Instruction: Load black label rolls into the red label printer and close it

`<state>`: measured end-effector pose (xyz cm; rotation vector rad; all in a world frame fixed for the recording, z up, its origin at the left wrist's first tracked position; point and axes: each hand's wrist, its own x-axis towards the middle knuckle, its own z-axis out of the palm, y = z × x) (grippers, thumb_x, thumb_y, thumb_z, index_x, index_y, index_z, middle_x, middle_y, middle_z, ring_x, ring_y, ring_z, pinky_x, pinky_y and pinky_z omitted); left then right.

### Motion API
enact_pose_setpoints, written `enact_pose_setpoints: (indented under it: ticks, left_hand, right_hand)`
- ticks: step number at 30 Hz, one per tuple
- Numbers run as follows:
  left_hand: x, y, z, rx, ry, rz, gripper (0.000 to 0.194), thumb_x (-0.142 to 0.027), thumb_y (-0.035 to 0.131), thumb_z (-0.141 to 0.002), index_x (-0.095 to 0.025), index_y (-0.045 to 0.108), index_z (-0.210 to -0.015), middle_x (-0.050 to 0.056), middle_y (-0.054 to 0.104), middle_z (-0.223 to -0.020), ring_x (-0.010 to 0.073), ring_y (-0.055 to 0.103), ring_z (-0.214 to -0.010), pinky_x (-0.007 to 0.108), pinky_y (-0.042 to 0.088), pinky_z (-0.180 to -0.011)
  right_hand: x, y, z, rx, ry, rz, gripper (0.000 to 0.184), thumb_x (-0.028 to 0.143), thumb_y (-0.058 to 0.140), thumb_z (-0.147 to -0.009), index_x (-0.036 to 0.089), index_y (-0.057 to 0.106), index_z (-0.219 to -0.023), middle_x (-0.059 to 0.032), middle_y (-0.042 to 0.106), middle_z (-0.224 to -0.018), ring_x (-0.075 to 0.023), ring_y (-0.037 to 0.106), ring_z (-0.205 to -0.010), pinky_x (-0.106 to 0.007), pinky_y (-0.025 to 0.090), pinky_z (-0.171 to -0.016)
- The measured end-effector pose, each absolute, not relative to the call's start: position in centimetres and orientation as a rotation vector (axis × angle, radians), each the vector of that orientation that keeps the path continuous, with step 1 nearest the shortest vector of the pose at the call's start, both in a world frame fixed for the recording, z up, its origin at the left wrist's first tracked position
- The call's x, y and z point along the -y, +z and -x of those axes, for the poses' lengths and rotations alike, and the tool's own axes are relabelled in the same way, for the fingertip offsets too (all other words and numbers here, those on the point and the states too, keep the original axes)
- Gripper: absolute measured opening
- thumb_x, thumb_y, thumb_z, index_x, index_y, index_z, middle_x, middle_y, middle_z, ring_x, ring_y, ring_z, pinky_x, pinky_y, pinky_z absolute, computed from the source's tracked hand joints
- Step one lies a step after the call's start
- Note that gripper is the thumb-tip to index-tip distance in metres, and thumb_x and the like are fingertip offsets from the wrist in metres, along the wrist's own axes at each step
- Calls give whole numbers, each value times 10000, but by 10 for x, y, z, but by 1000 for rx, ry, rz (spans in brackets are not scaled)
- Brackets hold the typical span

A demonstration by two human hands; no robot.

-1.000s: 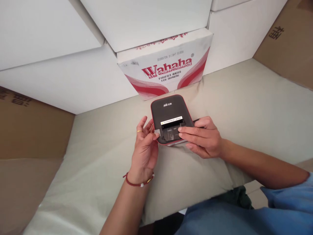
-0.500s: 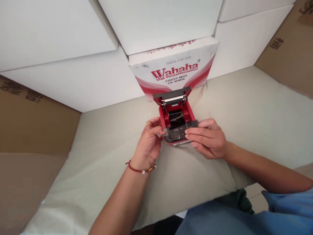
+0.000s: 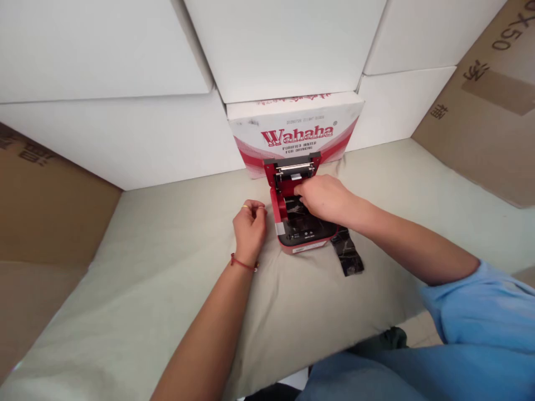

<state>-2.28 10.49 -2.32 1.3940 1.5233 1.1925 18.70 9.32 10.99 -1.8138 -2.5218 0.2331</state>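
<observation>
A small red and black printer [image 3: 309,238] stands on the cloth with its lid [image 3: 292,167] tilted up and open. Shiny black film [image 3: 295,206] lies in its red bay. Another black strip [image 3: 350,257] lies on the cloth by the printer's right front corner. My right hand [image 3: 324,197] reaches over the right side into the bay, its fingers bent close together; their tips are partly hidden, as is anything between them. Left of the printer, my left hand [image 3: 249,225] rests on the cloth, closed in a loose fist, apart from the printer. A pale grey patch [image 3: 280,228] shows at the printer's left edge.
Right behind the raised lid stands a red and white Wahaha water box [image 3: 298,133]. White boxes [image 3: 167,133] form a wall at the back. Brown cartons stand at the left [image 3: 54,206] and right [image 3: 489,122]. Pale green cloth [image 3: 175,267] covers the table.
My right hand has left the printer's front right edge and moved into the bay. My left hand has let go of the left edge and drawn away. The black strip on the cloth now shows.
</observation>
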Motion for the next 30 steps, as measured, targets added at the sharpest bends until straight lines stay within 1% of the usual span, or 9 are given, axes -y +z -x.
enact_pose_setpoints:
  ticks: [2, 6, 9, 11, 13, 19, 24, 27, 30]
  left_hand:
    - [-102, -22, 25, -1528, 1162, -1424, 95, -313, 614, -888, -237, 668, -905, 7, 721, -813, 196, 638, -755, 327, 483, -773]
    - [-103, -17, 26, -1542, 1138, -1463, 73, -271, 617, -903, -240, 682, -890, 2, 733, -805, 204, 649, -757, 328, 470, -771]
    - [-104, -16, 25, -1557, 1124, -1492, 75, -261, 616, -915, -243, 681, -881, 0, 729, -790, 207, 641, -738, 335, 454, -762]
    - [-105, -17, 24, -1568, 1117, -1510, 87, -262, 605, -928, -246, 676, -880, -2, 720, -774, 210, 635, -720, 340, 445, -750]
    - [-105, -18, 24, -1572, 1115, -1529, 98, -266, 594, -941, -249, 671, -883, -1, 719, -771, 212, 638, -715, 343, 445, -746]
    - [-107, -21, 25, -1593, 1105, -1567, 92, -277, 596, -945, -246, 671, -903, 17, 744, -806, 218, 649, -732, 347, 457, -747]
    - [-108, -19, 26, -1613, 1088, -1541, 97, -281, 595, -931, -240, 679, -907, 6, 755, -823, 207, 668, -753, 332, 486, -773]
    - [-108, -19, 27, -1621, 1084, -1506, 102, -279, 589, -924, -239, 681, -910, -1, 754, -816, 203, 675, -756, 323, 495, -767]
    - [-109, -19, 27, -1622, 1095, -1501, 97, -273, 595, -915, -239, 684, -900, -1, 756, -815, 200, 676, -756, 320, 501, -772]
  right_hand:
    - [-94, 107, -177, 2615, 96, 1892, 223, 115, 687, -984, 187, 884, -1059, -182, 893, -1056, -369, 849, -977, -411, 583, -747]
    - [-96, 105, -169, 2734, -38, 1879, 210, 93, 701, -957, 164, 883, -1034, -194, 894, -1014, -358, 853, -943, -392, 572, -674]
    - [-96, 106, -170, 2723, -13, 1909, 214, 88, 693, -956, 157, 873, -1051, -201, 893, -1067, -358, 855, -960, -392, 563, -664]
    - [-94, 108, -171, 2681, 37, 1952, 171, 122, 731, -951, 177, 864, -1042, -195, 893, -1092, -363, 852, -967, -394, 554, -660]
    - [-90, 108, -174, 2616, 80, 1989, 140, 154, 761, -947, 199, 850, -1044, -183, 894, -1077, -366, 846, -947, -399, 544, -662]
    - [-73, 108, -185, 2464, 146, 1950, 195, 248, 731, -998, 223, 810, -1175, -144, 883, -1025, -328, 794, -829, -391, 470, -645]
    - [-41, 138, -225, 2197, 489, 1592, 235, 356, 726, -1014, 254, 811, -1207, -40, 842, -944, -238, 725, -761, -357, 495, -700]
    - [-23, 157, -275, 1984, 706, 1546, 347, 514, 736, -991, 262, 819, -1215, -48, 844, -1047, -231, 725, -799, -359, 532, -719]
    - [-16, 148, -326, 1820, 795, 1763, 443, 620, 761, -920, 262, 826, -1172, -72, 850, -1083, -271, 748, -889, -380, 557, -749]
